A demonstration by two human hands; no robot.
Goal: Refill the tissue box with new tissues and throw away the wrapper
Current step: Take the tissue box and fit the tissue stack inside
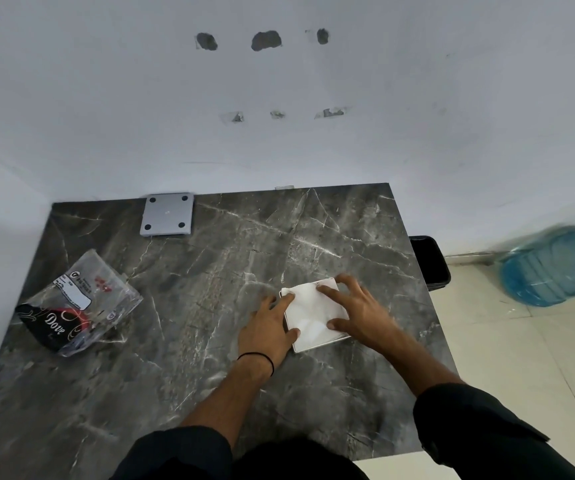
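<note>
head view: a dark marble-patterned table (230, 258) stands against a white wall (279, 81). near its right front, a white square tissue box (313, 315) lies flat, with white tissues (308, 306) showing in its open top. both hands are pressing on it. the left hand (267, 329) lies at the box's left edge, fingers spread flat and thumb laid over the near corner. the right hand (355, 310) reaches over from the right, fingers splayed across the far edge and thumb down on the tissues. neither hand is closed around anything; both are open and pushing down, so this looks like tamping the stack into the box rather than a grasp. whether the tissues sit fully inside the rim i cannot tell.

well apart, at the table's left side, the clear plastic wrapper (78, 303) lies crumpled and empty-looking, with a dark printed band and a white label. at the far edge a grey square panel (167, 214) with four dark feet rests upside down; it may be the box's base or lid, though that is a guess. beyond the table's right edge a dark bin (433, 263) stands on the tiled floor, and a blue water jug (556, 266) lies further right.

judging by this, the new tissues are out of the wrapper and in the box. closing the box, if the panel belongs to it, and binning the wrapper remain.
</note>
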